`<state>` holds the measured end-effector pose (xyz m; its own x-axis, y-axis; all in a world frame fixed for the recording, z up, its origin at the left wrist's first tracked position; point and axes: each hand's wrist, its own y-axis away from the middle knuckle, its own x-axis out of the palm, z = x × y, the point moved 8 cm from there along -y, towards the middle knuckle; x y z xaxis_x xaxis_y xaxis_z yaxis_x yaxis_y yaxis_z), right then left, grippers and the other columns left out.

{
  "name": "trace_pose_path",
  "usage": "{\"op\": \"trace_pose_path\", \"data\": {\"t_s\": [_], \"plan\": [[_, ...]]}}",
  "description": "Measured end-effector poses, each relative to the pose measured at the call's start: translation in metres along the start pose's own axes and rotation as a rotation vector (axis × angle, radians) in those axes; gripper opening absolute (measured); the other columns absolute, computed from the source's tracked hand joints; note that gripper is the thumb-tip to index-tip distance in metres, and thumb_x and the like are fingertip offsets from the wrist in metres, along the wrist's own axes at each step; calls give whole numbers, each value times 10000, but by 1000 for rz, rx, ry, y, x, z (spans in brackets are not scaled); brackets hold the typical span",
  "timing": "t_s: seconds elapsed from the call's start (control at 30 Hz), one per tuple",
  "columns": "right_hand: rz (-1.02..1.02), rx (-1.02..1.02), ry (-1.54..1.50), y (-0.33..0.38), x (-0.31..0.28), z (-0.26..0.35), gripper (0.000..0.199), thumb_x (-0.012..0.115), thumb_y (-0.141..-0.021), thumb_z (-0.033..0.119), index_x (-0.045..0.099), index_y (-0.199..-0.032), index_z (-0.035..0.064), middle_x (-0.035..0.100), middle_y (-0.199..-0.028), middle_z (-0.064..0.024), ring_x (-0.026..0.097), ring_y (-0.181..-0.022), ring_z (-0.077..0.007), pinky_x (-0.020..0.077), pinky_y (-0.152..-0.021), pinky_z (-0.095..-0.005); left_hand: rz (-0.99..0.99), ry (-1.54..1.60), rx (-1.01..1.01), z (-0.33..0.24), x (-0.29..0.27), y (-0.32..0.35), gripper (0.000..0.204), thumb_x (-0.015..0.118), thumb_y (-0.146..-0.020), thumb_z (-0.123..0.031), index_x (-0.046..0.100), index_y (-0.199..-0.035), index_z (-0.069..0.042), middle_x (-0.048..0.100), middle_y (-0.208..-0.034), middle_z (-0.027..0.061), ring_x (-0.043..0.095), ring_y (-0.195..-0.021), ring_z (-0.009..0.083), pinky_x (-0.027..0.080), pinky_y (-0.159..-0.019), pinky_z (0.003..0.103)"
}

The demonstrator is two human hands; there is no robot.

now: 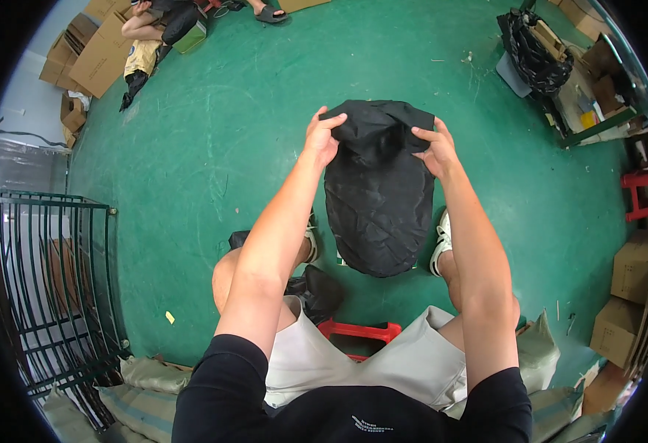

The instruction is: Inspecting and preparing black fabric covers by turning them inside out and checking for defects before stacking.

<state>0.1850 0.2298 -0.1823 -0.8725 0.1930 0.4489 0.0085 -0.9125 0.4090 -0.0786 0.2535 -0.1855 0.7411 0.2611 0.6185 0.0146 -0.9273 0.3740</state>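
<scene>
Above green floor (pixel 213 148), left hand (pixel 322 137) and right hand (pixel 435 151) fingers pinch black bag (pixel 379 207) top.

Crumpled black fabric bag (pixel 379 199) hangs upright, top edge bunched.
</scene>
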Motion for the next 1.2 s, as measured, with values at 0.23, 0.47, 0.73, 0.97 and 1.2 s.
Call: {"op": "trace_pose_path", "data": {"t_s": [0.23, 0.47, 0.73, 0.97, 1.2], "plan": [[-213, -12, -12, -25, -17, 7, 493, 657, -868, 22, 441, -1309, 64, 637, -1042, -70, 634, -842, -220, 524, -648, -415, -77, -579, 161, -9, -2, -10, 827, 690, -846, -12, 226, -1522, -115, 644, -1098, 118, 641, -867, 183, 511, -679, 309], [-514, 169, 574, 35, -89, -71, 338, 661, -853, 54, 533, -1143, -61, 598, -747, -127, 537, -411, -209, 348, -318, -316, -346, -1054, 7, 41, -85, 27, 825, 677, -745, 0, 302, -1478, -50, 576, -1269, 242, 579, -1167, 342, 457, -979, 380], [-589, 294, 624, 114, -118, -131, 709, 723, -861, 151, 378, -1447, -50, 609, -778, -134, 498, -450, -161, 356, -382, -309, -554, -1185, 28, 77, -129, 118, 771, 749, -737, -34, 355, -1392, 66, 581, -1231, 278, 601, -1105, 367, 469, -957, 396], [-708, 274, 775, 137, -146, -158, 567, 758, -832, 250, 583, -1255, -84, 651, -1183, -247, 636, -1110, -316, 476, -944, -381, -592, -1273, 69, 83, -135, 167, 613, 806, -771, -218, 507, -1241, 39, 635, -1152, 269, 609, -1110, 395, 465, -964, 423], [-732, 201, 605, 148, -145, -173, 615, 787, -791, 253, 555, -1244, -93, 648, -837, -119, 618, -656, -211, 483, -589, -328, -563, -1006, -11, 124, -160, 187, 612, 816, -768, -229, 496, -1212, 44, 652, -986, 160, 634, -907, 264, 489, -841, 357]]}}
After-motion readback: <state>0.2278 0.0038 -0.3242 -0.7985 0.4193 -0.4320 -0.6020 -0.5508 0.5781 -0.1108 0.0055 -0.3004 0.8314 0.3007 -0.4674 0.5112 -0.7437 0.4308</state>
